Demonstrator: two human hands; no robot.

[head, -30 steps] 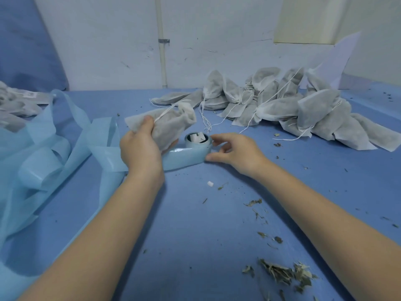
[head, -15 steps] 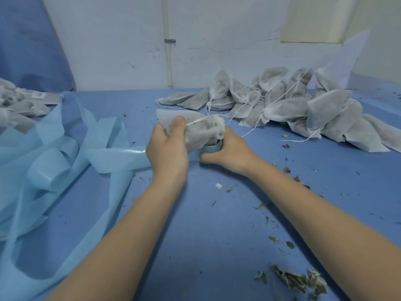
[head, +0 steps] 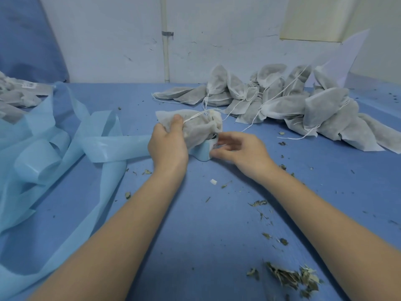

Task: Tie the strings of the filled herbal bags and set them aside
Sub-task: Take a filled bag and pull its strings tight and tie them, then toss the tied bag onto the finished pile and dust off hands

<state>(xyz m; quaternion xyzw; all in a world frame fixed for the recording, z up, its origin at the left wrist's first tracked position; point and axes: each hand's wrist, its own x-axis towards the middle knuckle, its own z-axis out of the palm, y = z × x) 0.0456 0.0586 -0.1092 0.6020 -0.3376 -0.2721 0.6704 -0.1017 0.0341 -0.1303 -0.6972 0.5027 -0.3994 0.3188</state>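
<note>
My left hand grips a white filled herbal bag by its closed end and holds it just above the table, with the thumb on top. The bag's drawstring runs across its top toward the gathered mouth on the right. My right hand is at the bag's mouth, beside the rolled end of a light-blue strip under the bag. Its fingertips are blurred, and whether they pinch anything is unclear.
A pile of several filled bags with loose strings lies at the back right. More bags lie at the far left. The light-blue strip loops over the table's left half. Herb crumbs lie at the front right.
My left hand carried the bag rightward over the rolled strip end. My right hand went behind the bag's mouth, then drew back out to its right side.
</note>
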